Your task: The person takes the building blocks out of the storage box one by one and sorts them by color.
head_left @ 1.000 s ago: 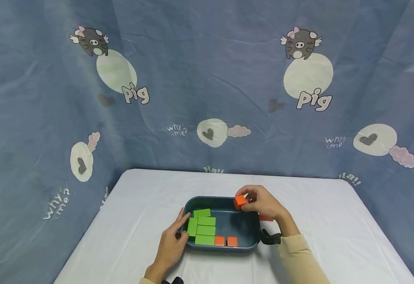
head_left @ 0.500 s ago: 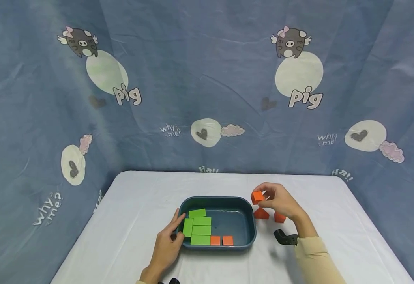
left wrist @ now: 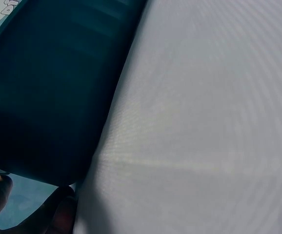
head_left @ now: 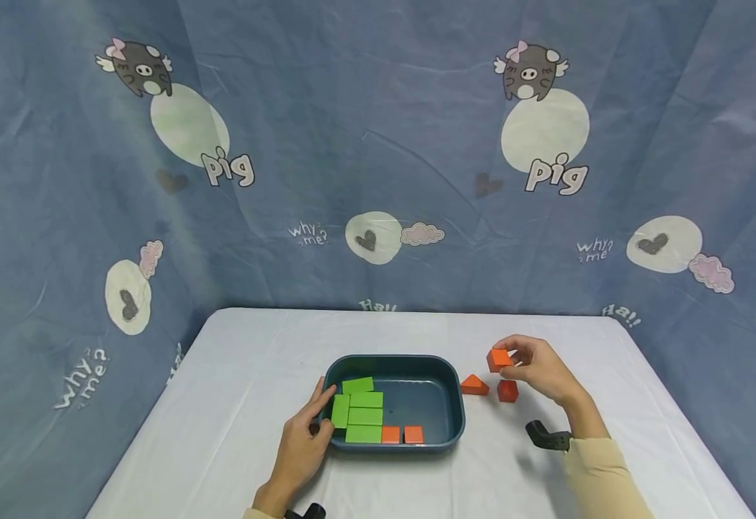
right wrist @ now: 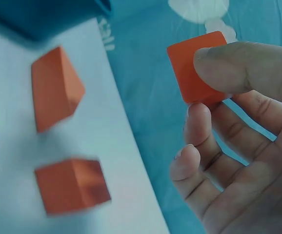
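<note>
Ok, L hand [head_left: 303, 443] is resting at the L end of the blue tray [head_left: 424, 396], fingers spread, thumb & fingertip touching it. Inside, two orange blocks [head_left: 390, 435] are sitting along the near side, R of the green blocks [head_left: 365, 417]. On the white tabletop [head_left: 254, 375], R of the tray, a red-orange block [head_left: 507, 391] & an orange wedge [head_left: 474, 386] are lying apart. Slightly farther, R hand [head_left: 542, 369] is holding an orange cube [head_left: 499, 360] above the tabletop, pinching it btwn thumb & fingers. Pig-print curtain [head_left: 378, 144] is hanging at the far side.
</note>
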### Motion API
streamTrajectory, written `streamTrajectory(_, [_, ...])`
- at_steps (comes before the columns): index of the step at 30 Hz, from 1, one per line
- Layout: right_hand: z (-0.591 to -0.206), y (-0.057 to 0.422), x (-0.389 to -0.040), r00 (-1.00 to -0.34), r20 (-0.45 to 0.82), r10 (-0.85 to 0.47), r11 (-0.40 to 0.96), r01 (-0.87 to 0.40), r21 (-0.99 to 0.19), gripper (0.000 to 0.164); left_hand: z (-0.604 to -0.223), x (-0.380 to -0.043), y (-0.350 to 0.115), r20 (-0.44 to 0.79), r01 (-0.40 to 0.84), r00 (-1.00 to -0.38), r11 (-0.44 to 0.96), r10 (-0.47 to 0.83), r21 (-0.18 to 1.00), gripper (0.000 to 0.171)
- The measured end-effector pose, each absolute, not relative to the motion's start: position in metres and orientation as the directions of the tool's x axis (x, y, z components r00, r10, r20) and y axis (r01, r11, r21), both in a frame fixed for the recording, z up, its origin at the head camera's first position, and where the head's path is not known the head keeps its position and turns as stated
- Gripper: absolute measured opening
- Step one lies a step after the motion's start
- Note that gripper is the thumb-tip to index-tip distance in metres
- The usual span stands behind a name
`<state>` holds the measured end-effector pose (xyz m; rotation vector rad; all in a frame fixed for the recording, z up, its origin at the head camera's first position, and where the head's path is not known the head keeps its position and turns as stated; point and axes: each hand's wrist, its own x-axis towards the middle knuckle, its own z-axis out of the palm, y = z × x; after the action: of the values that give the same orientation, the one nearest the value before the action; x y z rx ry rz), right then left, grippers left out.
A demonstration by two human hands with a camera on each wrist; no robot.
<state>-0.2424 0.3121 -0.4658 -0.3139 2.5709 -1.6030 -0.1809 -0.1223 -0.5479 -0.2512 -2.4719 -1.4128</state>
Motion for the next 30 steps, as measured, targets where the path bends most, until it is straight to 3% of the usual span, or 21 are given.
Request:
streamTrajectory(18, [-0.496, 0.378, -0.225, -0.995, 0.01, -0.095, 0.454, -0.052, -0.89, 0.043, -0.545, -0.182, -0.122, 0.304, 0.281, -0.952, 0.486, 0.034, 0.828, 0.06])
streamTrajectory(27, [-0.515, 0.389, -0.222, -0.995, -0.064, -0.072, 0.419, 0.028, -0.908, 0.044, -0.544, -0.18, -0.122, 0.279, 0.254, -0.96, 0.487, 0.024, 0.835, 0.06])
streamTrajectory(30, [-0.52, 0.388, -0.221, -0.995, -0.085, -0.057, 0.466, 0.049, -0.883, 0.043, -0.544, -0.18, -0.121, 0.283, 0.258, -0.959, 0.488, 0.024, 0.834, 0.059])
